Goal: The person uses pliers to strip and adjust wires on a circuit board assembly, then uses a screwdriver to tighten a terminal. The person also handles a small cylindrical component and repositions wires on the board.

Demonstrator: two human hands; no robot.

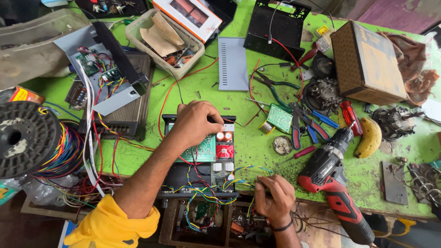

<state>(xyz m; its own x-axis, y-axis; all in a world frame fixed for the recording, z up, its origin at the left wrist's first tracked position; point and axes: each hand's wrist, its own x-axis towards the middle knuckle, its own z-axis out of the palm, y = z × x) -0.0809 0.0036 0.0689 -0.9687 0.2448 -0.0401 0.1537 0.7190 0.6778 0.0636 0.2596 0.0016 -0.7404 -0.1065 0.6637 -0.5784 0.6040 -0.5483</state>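
Observation:
An open black electronics chassis (171, 120) lies on the green table (257, 147), with a green circuit board (204, 151), capacitors and coloured wires (209, 193) inside. My left hand (195, 123) rests over the board's far end, fingers curled down onto a part there. My right hand (274, 197) sits at the chassis's near right corner, fingers pinched on the yellow and blue wires. A yellow sleeve (110, 225) covers my left upper arm.
A red and black cordless drill (333, 183) lies right of my right hand. Pliers (305, 126), screwdrivers, a small green board (279, 118), a banana (370, 137) and a cardboard box (365, 62) lie further right. A second opened unit (108, 78) and a wire spool (25, 138) sit left.

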